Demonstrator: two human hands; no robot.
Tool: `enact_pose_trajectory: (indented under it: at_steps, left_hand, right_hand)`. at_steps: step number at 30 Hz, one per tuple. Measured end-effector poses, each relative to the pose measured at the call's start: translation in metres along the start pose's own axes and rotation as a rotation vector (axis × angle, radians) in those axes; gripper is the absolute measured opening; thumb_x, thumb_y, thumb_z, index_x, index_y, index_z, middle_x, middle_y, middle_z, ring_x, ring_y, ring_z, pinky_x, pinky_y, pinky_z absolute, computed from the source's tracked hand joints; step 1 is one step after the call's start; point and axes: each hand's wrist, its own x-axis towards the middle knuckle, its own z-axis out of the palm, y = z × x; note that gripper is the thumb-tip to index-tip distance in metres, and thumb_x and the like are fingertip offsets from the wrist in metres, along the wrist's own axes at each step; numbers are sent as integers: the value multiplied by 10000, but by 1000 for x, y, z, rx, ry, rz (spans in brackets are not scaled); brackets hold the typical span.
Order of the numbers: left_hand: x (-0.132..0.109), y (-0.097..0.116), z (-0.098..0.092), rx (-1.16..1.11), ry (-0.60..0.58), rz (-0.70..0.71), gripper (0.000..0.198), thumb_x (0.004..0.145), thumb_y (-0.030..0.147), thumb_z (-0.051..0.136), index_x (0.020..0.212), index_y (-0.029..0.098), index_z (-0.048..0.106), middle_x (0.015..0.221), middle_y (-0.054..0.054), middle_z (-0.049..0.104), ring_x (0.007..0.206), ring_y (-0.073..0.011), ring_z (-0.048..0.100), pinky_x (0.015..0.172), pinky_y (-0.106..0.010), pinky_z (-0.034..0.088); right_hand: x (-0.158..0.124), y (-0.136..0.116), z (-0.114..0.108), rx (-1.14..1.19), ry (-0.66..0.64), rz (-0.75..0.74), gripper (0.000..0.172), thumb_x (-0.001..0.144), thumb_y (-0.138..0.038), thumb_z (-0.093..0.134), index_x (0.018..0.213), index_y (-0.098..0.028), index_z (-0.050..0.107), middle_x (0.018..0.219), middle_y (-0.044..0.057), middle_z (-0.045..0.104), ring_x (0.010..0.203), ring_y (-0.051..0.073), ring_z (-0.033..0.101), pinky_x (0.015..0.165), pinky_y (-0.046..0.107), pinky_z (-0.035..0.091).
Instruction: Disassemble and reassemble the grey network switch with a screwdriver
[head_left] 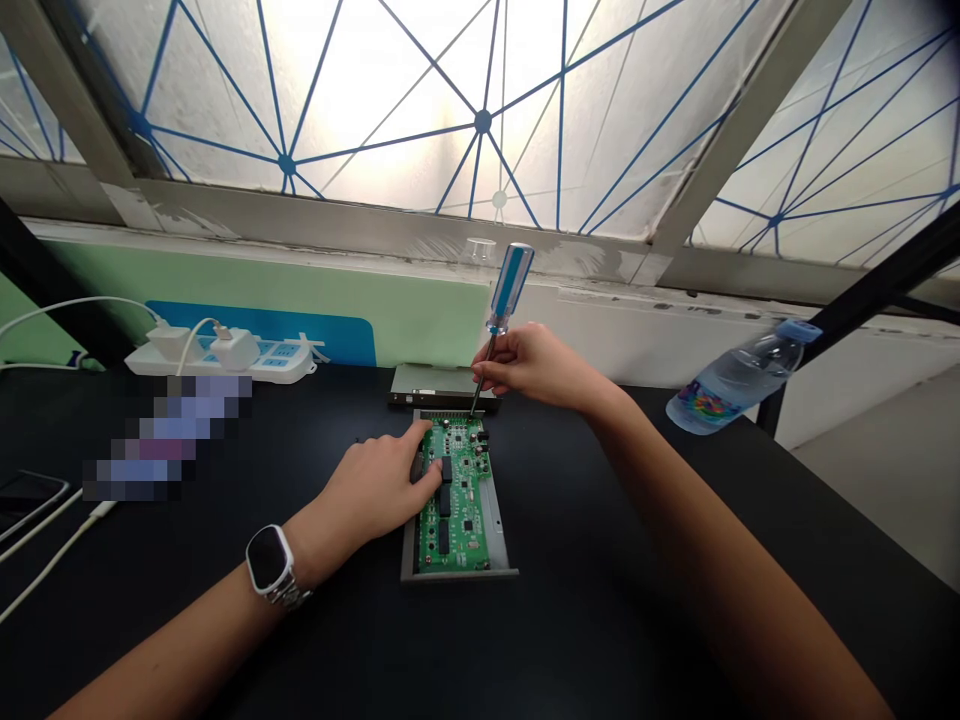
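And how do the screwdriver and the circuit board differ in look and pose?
The screwdriver has a blue-and-clear handle; the circuit board is green. The screwdriver stands tilted in the right hand; the circuit board lies flat, partly under the left hand. Both are touched by a hand.

No legible text in view. Multicoloured printed label [703, 402] is wrapping the clear plastic bottle with the blue cap [750, 372]; print is blurring into bright patches, brand not readable. Rectangular green circuit board [474, 490] is carrying tiny white printed markings among its components; these are showing too small for picking out letters or numbers. Small pale marks [409, 399] are sitting on the black front edge of the flat grey piece [431, 380] behind the board; wording, if any, too fine to make out. Pixelated patch [180, 430] at left is covering its own contents.
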Motion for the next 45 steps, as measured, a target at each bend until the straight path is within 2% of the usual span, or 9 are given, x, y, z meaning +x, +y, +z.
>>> enact_pose_trajectory:
  at_steps: [7, 10, 15, 20, 26, 30, 34, 37, 45]
  left_hand:
    - [0, 0, 2, 34, 8, -9, 611, 1003, 492, 384, 1528, 179, 418, 804, -90, 740, 803, -352, 736, 625, -360, 471]
    - [-1, 0, 3, 38, 31, -8, 655, 1006, 503, 381, 1570, 170, 349, 772, -74, 734, 776, -354, 733, 607, -360, 456]
    - [-1, -3, 0, -17, 78, 17, 647, 1009, 574, 376, 1526, 187, 410, 767, -51, 742, 745, -320, 735, 571, -334, 424]
    - [-1, -6, -3, -77, 141, 44, 615, 1011, 598, 371, 1466, 199, 478, 688, -15, 709, 672, -283, 713, 533, -323, 383]
    - [-13, -14, 1, -162, 272, 114, 334, 988, 444, 509, 1206, 224, 633, 687, 15, 657, 639, -200, 646, 559, -300, 390]
    - [-18, -19, 2, -227, 391, 211, 210, 967, 353, 565, 1106, 228, 661, 952, -44, 695, 885, -215, 659, 633, -294, 478]
    - [-16, -19, 2, -340, 387, 341, 171, 957, 289, 623, 1111, 225, 659, 1172, -70, 691, 1109, -236, 611, 812, -333, 543]
    - [-15, -19, 4, -412, 382, 352, 128, 962, 259, 638, 1076, 217, 677, 1063, -55, 712, 1002, -212, 635, 835, -343, 540]
    - [-10, -20, 13, -508, 428, 354, 82, 953, 209, 635, 977, 218, 713, 924, -22, 713, 795, -157, 647, 676, -271, 517]
  right_hand:
    - [-4, -10, -5, 109, -39, 19, 12, 866, -173, 727, 867, -176, 716, 853, 79, 789, 846, 226, 773, 661, 310, 674]
    - [-9, -20, -9, 165, -78, 35, 44, 898, -216, 708, 912, -176, 698, 923, 90, 798, 904, 225, 774, 709, 309, 670]
    - [-21, -26, -11, 348, -60, -7, 175, 901, -321, 737, 974, -179, 666, 1006, 97, 803, 956, 230, 777, 799, 346, 654]
    - [-53, 4, 7, 657, 106, 23, 257, 859, -392, 785, 948, -204, 632, 1093, 101, 801, 1043, 256, 767, 794, 360, 656]
    - [-94, 40, 54, 970, 559, 224, 197, 826, -286, 785, 938, -264, 624, 1096, 52, 807, 1078, 294, 763, 713, 391, 675]
    - [-100, 40, 73, 1131, 539, 398, 151, 833, -219, 767, 911, -259, 644, 1129, 73, 802, 1065, 276, 769, 701, 349, 675]
    - [-97, 35, 77, 1178, 513, 445, 121, 858, -241, 768, 901, -258, 656, 1121, 76, 803, 1034, 268, 778, 666, 327, 675]
    - [-97, 34, 79, 1192, 518, 443, 123, 858, -255, 780, 901, -260, 664, 1065, 71, 812, 1005, 266, 785, 627, 308, 670]
    - [-98, 34, 82, 1237, 525, 428, 168, 809, -259, 845, 886, -191, 712, 1009, 107, 815, 902, 251, 803, 582, 243, 653]
